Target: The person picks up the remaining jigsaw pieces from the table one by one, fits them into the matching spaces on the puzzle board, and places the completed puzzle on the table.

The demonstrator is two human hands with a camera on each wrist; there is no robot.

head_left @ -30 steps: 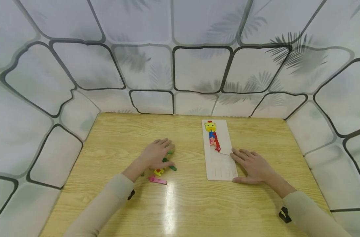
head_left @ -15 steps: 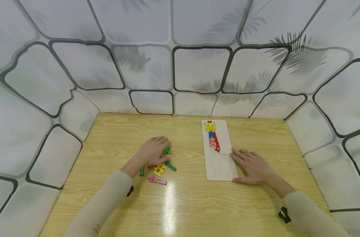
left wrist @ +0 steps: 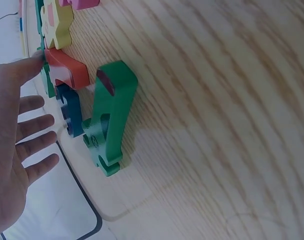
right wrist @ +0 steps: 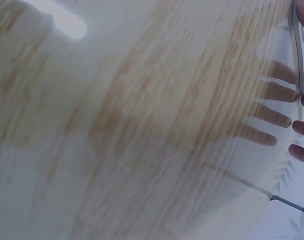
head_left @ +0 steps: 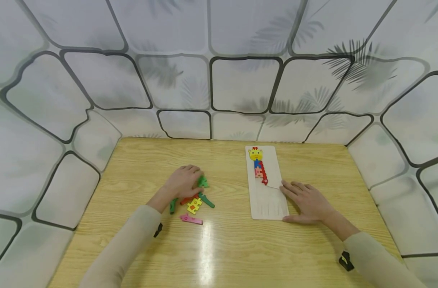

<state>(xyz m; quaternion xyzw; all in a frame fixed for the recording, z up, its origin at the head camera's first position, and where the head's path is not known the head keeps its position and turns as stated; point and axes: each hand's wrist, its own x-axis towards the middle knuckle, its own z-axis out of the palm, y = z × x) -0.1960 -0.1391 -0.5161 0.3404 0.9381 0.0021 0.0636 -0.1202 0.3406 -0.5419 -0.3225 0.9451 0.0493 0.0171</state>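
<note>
My left hand [head_left: 182, 182] hovers palm down over loose wooden puzzle pieces, fingers relaxed and holding nothing. Its thumb is beside a red piece [left wrist: 67, 69] in the left wrist view; whether it touches cannot be told. A dark blue piece [left wrist: 70, 111] and a thick green piece [left wrist: 114, 110] lie near the fingers. Around the hand are a yellow piece [head_left: 194, 206], a green strip [head_left: 207, 201] and a pink strip [head_left: 191, 219]. My right hand [head_left: 309, 205] rests with spread fingers at the right edge of a pale puzzle board [head_left: 269, 206].
On the board's upper part sit a yellow giraffe head [head_left: 256, 154], blue and pink neck pieces and a red strip [head_left: 264, 173]. Outlines mark its lower half. A wood-grain table [head_left: 226, 248] meets a patterned wall [head_left: 244, 84] at the back and sides.
My left hand has drifted left and slightly back toward the body, uncovering more green, red and yellow pieces. The right hand and the board have stayed still.
</note>
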